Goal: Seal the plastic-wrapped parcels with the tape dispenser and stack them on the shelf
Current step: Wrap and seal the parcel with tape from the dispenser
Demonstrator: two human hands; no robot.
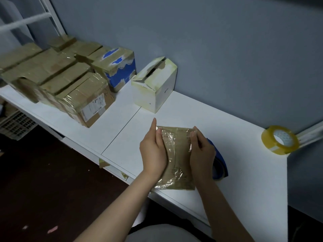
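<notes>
Parcel being held over the worktop's front edge
Left hand and right hand are pinching its opposite sides; a loosening grip on slick wrap could be letting it drop off that edge.

I hold the parcel, a flat brown packet in crinkled clear plastic, by its side edges between my left hand and right hand, near the front edge of the white shelf. The blue tape dispenser lies just right of it, mostly hidden behind my right hand. Taped brown boxes sit packed together on the shelf's left end.
</notes>
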